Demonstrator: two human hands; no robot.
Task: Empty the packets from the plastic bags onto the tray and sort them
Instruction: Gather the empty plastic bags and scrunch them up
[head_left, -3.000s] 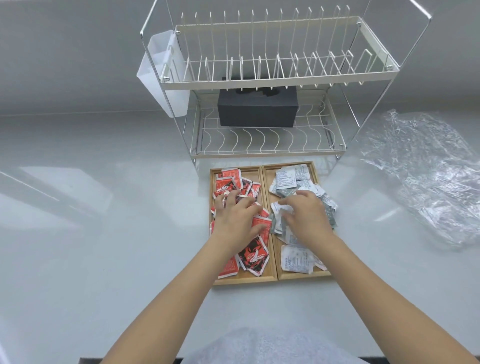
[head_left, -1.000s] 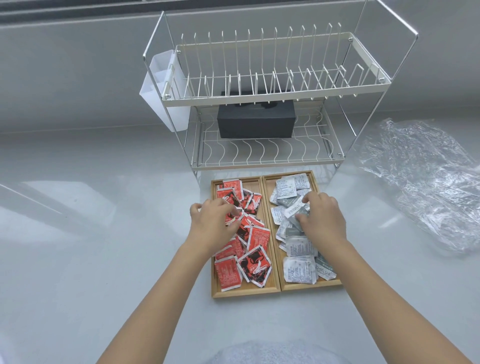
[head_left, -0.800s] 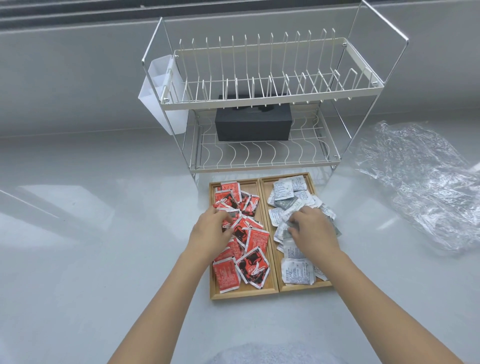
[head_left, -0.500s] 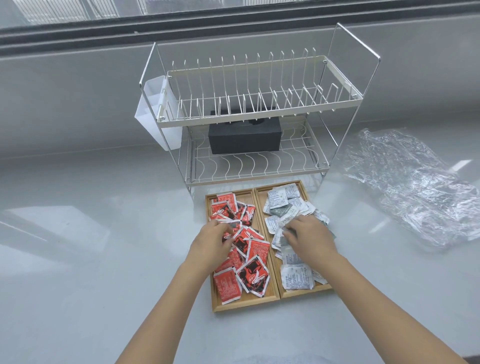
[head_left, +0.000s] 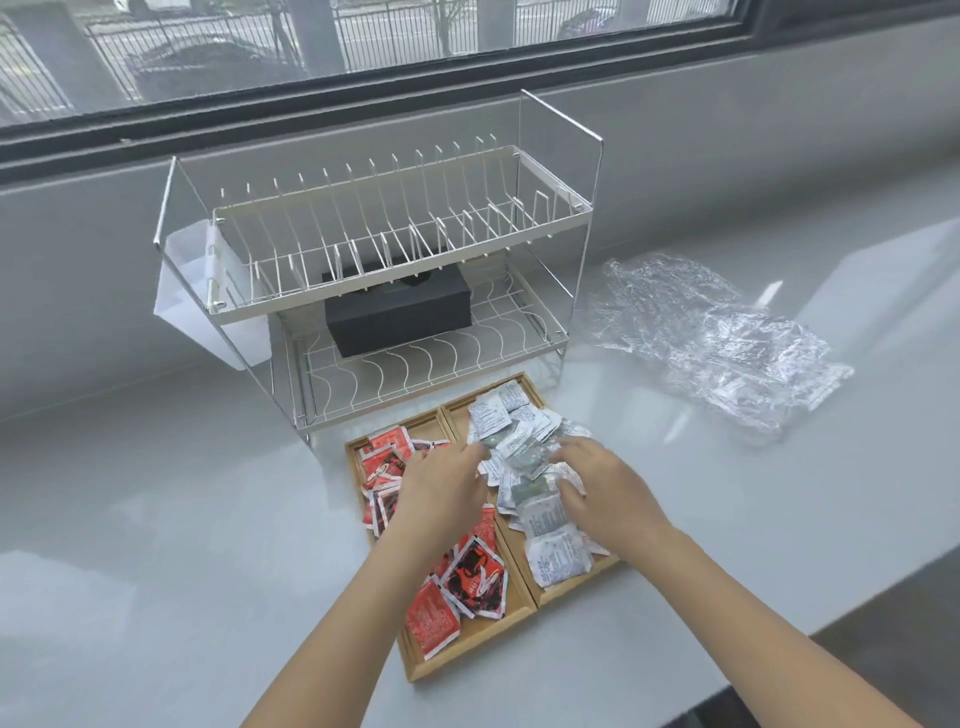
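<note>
Lower centre of frame, left hand (head_left: 441, 488) has crossed from red packets (head_left: 470, 577) toward white packets (head_left: 524, 447) on the tray (head_left: 470, 657), right hand (head_left: 605, 483) fingers curled among them, either grip unclear; sorting nearly finished.

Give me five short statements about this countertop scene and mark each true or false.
1. The red packets lie in the left compartment of the wooden tray. True.
2. The black box sits on the upper shelf of the wire rack. False: it sits on the lower shelf.
3. The empty plastic bags lie on the counter right of the rack. True.
4. The right hand is over the red packets. False: it is on the white packets.
5. The left hand rests on the bare counter. False: it is over the tray.
</note>
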